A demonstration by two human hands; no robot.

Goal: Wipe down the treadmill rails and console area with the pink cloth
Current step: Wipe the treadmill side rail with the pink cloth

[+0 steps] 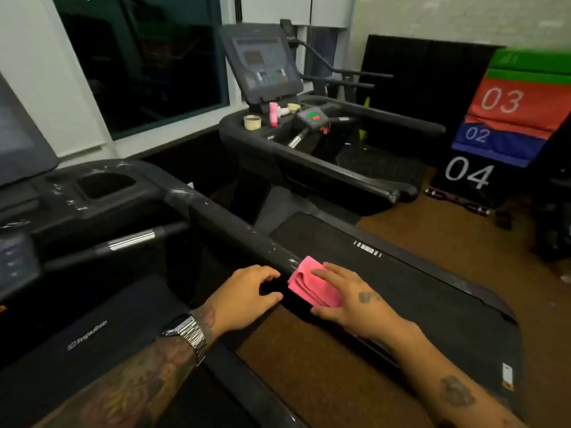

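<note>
A folded pink cloth (312,284) lies pressed over the near end of the black treadmill rail (228,225), which runs up and left to the console area (102,186). My right hand (349,299) grips the cloth from the right, fingers on top and thumb under it. My left hand (247,296) sits just left of the cloth, curled around the same rail end, with a metal watch on the wrist. White streaks and smears show along the rail and console top.
A second treadmill (309,143) stands behind, its console tray holding a cup (252,122) and a pink bottle (273,114). Its belt (386,273) lies to the right. Numbered coloured mats (506,118) lean at the right wall. Brown floor shows between the machines.
</note>
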